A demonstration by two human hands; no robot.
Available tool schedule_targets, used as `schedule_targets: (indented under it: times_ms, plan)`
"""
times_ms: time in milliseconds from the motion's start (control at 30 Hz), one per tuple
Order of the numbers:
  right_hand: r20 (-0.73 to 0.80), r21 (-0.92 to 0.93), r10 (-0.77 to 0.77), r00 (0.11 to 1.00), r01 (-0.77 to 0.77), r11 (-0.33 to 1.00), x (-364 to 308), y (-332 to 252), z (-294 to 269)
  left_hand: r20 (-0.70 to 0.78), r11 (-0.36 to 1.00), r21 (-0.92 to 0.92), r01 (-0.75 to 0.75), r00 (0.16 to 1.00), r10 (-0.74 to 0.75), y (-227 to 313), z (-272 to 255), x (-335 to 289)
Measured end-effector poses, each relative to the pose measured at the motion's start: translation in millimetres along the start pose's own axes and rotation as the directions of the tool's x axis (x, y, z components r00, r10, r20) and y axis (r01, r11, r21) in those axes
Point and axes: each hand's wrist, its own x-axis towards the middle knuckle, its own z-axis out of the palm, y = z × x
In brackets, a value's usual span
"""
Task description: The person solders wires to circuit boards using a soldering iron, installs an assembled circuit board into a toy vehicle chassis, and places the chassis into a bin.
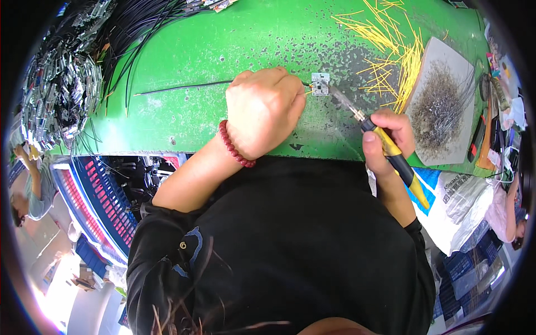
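- Workbench [184,125], green with worn paint, is seen across the far half of the scene.
- Small pale circuit board [320,84] with dark components is placed on the bench, right of the left hand [265,106].
- Black cable [184,87] is laid from the left, passed under the left hand and led to the board's left edge; whether it is joined there cannot be told.
- Left hand is curled over the cable; fingertips are mostly hidden, so whether anything is pinched cannot be told. A red bead bracelet [229,146] is worn on that wrist.
- Soldering iron [389,144], yellow and black, is gripped by the right hand [403,134], fingers closed around the handle. Its tip is pointed far and left, at the board's right edge; contact is not resolved.
- Yellow wires [399,61] are scattered at far right.
- Grey slab [438,53] is set right of the wires, its middle covered by dark residue [438,111].
- Shiny parts [61,95] are heaped at far left, with black cables [148,22] bunched beside them.
- Blue crate [106,190] is seen near left, below bench level.
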Motion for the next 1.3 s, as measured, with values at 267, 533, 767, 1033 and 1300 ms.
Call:
schedule_targets:
  times_ms: [267, 533, 767, 1033, 1300]
  plan:
    - [0.181, -0.248, -0.052, 0.982, 0.096, 0.964, 22.9, 4.6, 20.5, 0.035, 0.999, -0.04, 0.012, 0.999, -0.01, -0.7, -0.7, -2.5]
    - [0.164, -0.311, -0.109, 0.98, 0.156, 0.937, 29.6, 4.3, 28.7, -0.066, 0.973, -0.193, 0.125, 0.988, -0.14, -3.1, -50.8, -2.7]
    - [0.166, 0.156, 0.209, 0.964, -0.235, 0.959, 19.8, -24.2, 23.6, 0.092, 0.848, -0.522, 0.092, 0.994, -0.051, 30.8, -24.4, -4.2]
    - [0.155, 0.182, 0.218, 0.964, -0.244, 0.952, 14.8, -22.2, 23.6, 0.059, 0.846, -0.529, 0.06, 0.998, -0.033, 34.2, -13.1, -7.3]
    - [-0.001, 0.118, 0.253, 0.967, -0.251, 0.961, 15.0, -11.0, 19.1, 0.018, 0.99, -0.143, 0.003, 1.0, -0.001, 14.2, -7.1, -1.7]
